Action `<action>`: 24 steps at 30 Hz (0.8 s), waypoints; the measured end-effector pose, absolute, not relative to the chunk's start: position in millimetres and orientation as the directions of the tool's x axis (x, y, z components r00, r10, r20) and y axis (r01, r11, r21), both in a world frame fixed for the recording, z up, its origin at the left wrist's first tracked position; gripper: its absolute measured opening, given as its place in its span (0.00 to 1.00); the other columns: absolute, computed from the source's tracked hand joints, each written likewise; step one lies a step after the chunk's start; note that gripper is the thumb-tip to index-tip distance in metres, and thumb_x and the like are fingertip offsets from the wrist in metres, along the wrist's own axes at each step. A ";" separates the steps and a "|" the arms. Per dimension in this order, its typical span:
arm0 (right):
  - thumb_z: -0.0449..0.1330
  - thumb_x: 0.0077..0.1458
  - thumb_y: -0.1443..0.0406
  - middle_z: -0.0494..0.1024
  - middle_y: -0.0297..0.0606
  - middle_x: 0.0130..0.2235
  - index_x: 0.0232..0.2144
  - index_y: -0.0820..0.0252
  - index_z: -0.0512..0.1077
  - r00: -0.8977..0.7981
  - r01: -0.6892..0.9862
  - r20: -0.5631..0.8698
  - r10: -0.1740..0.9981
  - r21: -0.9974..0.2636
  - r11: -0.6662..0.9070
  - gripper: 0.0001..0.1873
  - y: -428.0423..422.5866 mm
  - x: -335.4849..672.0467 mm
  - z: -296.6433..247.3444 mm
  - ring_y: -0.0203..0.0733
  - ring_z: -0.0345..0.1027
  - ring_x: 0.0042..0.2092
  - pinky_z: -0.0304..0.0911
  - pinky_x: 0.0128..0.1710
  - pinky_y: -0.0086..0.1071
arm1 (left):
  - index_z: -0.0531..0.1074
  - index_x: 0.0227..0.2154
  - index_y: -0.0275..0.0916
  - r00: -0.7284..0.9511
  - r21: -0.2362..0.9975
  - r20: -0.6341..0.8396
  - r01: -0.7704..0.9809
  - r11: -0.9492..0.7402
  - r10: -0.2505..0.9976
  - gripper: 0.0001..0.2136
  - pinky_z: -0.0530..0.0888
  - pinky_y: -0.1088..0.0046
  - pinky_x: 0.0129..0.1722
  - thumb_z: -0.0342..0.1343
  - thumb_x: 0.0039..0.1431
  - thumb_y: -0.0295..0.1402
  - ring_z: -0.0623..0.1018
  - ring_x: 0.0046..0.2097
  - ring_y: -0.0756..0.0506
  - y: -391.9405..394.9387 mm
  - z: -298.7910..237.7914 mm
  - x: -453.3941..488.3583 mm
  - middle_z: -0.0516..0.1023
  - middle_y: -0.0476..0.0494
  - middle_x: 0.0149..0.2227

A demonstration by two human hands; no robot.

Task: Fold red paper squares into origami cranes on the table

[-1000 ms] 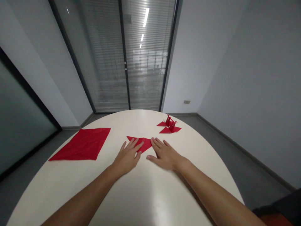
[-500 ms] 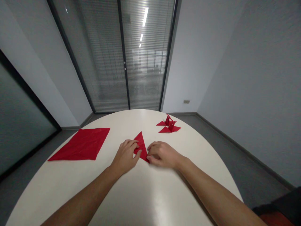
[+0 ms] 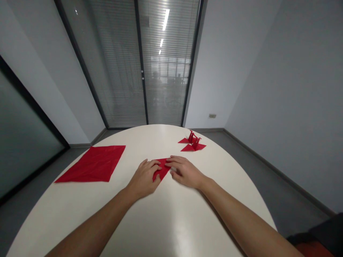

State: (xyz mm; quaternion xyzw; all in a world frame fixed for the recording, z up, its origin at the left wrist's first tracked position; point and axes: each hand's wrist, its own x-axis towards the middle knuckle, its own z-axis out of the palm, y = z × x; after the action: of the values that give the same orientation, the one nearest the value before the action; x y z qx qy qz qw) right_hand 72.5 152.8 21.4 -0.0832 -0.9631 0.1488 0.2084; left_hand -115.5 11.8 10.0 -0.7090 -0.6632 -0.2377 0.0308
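Note:
A small folded piece of red paper (image 3: 164, 166) lies on the white table between my hands. My left hand (image 3: 143, 178) is curled over its left part, holding it with the fingertips on top and the thumb at the near side. Part of the paper is hidden under those fingers. My right hand (image 3: 186, 172) rests at the paper's right corner, its fingers stretched out over the edge and its thumb apart from them.
To the left, a large red paper sheet (image 3: 93, 164) lies flat near the rim of the round white table (image 3: 144, 221). Two red origami cranes (image 3: 195, 144) stand close together at the far right. Beyond the table are a glass partition (image 3: 120, 71) and grey walls.
The folded paper has turned; its point no longer faces away and its top edge now runs nearly level. My right hand has moved up slightly, its fingers straightened from a pinch.

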 end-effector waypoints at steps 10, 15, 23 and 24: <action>0.57 0.60 0.68 0.79 0.44 0.53 0.52 0.58 0.75 -0.903 0.101 0.366 0.227 -0.332 0.938 0.18 151.3 71.7 23.9 0.49 0.70 0.57 0.62 0.59 0.46 | 0.73 0.47 0.43 0.038 0.269 0.371 0.952 -0.146 0.928 0.13 0.59 0.47 0.65 0.55 0.59 0.32 0.76 0.52 0.40 8.3 15.9 -112.9 0.77 0.41 0.52; 0.58 0.61 0.66 0.81 0.45 0.48 0.50 0.61 0.76 -0.899 0.121 0.363 0.245 -0.332 0.935 0.16 151.6 71.5 24.2 0.48 0.73 0.50 0.65 0.54 0.42 | 0.76 0.45 0.43 0.032 0.272 0.397 0.950 -0.151 0.917 0.14 0.69 0.54 0.57 0.55 0.56 0.27 0.76 0.51 0.39 9.2 14.1 -112.9 0.79 0.42 0.49; 0.58 0.61 0.66 0.80 0.45 0.48 0.51 0.60 0.76 -0.896 0.145 0.353 0.270 -0.342 0.929 0.17 150.7 72.0 24.3 0.48 0.72 0.49 0.65 0.52 0.42 | 0.77 0.43 0.43 0.011 0.286 0.415 0.948 -0.142 0.910 0.13 0.73 0.56 0.51 0.53 0.57 0.25 0.77 0.49 0.40 10.5 13.0 -112.6 0.81 0.43 0.47; 0.58 0.61 0.66 0.80 0.45 0.48 0.51 0.60 0.76 -0.896 0.145 0.353 0.270 -0.342 0.928 0.17 150.6 72.0 24.3 0.48 0.72 0.49 0.65 0.52 0.42 | 0.77 0.43 0.43 0.007 0.287 0.417 0.948 -0.139 0.909 0.13 0.73 0.56 0.51 0.53 0.58 0.25 0.77 0.48 0.40 10.6 12.8 -112.7 0.81 0.44 0.47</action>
State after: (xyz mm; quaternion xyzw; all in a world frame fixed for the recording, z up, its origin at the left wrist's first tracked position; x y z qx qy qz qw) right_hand 72.0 150.6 24.3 -0.1082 -0.9611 0.1555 0.2011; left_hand -112.7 10.6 12.8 -0.7086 -0.6551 -0.2596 0.0374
